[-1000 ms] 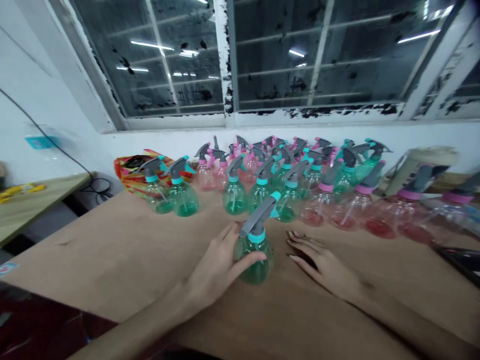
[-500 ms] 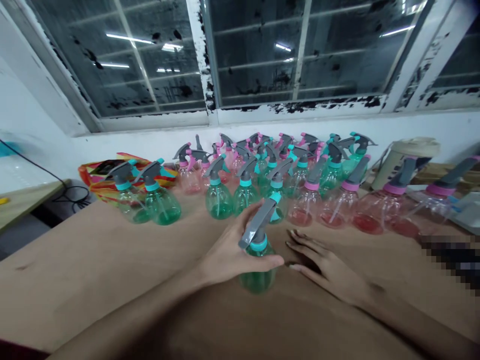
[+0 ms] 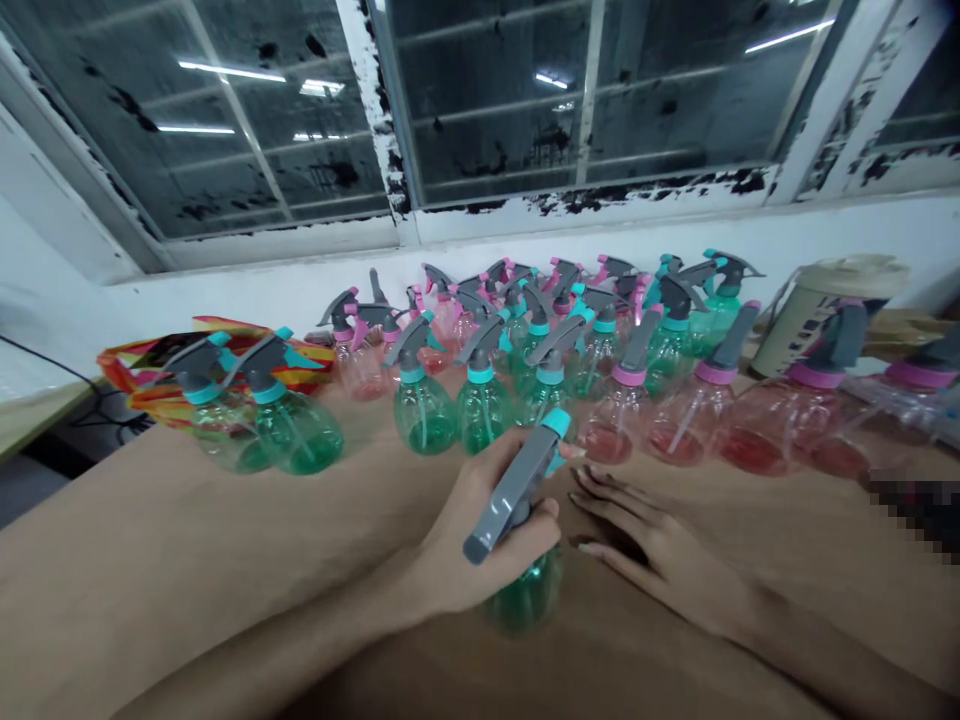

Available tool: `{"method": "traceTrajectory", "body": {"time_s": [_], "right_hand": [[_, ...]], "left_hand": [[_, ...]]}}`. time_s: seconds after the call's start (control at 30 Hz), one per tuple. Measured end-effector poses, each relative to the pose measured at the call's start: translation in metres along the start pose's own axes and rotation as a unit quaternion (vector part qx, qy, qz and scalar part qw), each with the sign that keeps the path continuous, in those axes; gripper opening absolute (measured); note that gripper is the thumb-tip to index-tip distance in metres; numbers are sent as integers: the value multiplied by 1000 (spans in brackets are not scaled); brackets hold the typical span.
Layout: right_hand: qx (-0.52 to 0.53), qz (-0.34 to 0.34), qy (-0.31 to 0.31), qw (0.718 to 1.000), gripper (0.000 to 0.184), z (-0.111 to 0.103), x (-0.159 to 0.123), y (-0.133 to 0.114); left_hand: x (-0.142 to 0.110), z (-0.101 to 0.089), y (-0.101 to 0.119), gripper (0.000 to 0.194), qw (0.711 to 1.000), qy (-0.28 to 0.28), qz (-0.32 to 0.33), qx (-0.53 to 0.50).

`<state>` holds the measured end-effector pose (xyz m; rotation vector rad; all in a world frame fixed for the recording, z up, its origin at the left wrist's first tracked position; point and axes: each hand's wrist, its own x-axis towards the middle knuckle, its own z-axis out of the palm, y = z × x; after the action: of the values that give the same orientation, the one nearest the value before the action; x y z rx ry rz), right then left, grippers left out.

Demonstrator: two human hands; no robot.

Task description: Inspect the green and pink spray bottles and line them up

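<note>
A green spray bottle point(image 3: 525, 590) with a grey and turquoise trigger head stands upright on the table in front of me. My left hand point(image 3: 480, 540) is wrapped round its neck just under the spray head, covering the collar. To the right of that bottle, my right hand point(image 3: 660, 545) rests on the tabletop with its fingers stretched out, holding nothing. Beyond my hands is a row of more bottles, among them a green spray bottle point(image 3: 425, 415) and a pink spray bottle point(image 3: 616, 425).
Behind the front row, several pink and green bottles crowd against the wall. A colourful bag point(image 3: 150, 355) lies behind two green bottles at left. A beige canister point(image 3: 825, 310) stands at the back right. The wooden table point(image 3: 225, 580) runs below a window.
My left hand has moved up from the bottle's body and closed round its neck. The view has shifted slightly closer. My right hand stays flat on the table.
</note>
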<state>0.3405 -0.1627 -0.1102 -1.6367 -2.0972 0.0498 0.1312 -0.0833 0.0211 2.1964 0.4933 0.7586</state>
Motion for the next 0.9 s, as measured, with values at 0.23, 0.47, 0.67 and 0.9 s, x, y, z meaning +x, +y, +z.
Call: {"method": "traceTrajectory", "body": {"time_s": [0.23, 0.47, 0.67, 0.9], "right_hand": [[10, 5, -9, 1000, 50, 1, -2, 2], [19, 12, -15, 1000, 53, 2, -5, 4], [20, 14, -22, 999, 51, 0, -4, 2], [48, 14, -22, 998, 48, -4, -3, 7]], "left_hand": [[-3, -1, -6, 10, 999, 12, 3, 37], [-1, -2, -7, 13, 999, 25, 7, 34], [-5, 2, -9, 29, 999, 7, -17, 37], [-7, 4, -11, 20, 999, 4, -15, 28]]}}
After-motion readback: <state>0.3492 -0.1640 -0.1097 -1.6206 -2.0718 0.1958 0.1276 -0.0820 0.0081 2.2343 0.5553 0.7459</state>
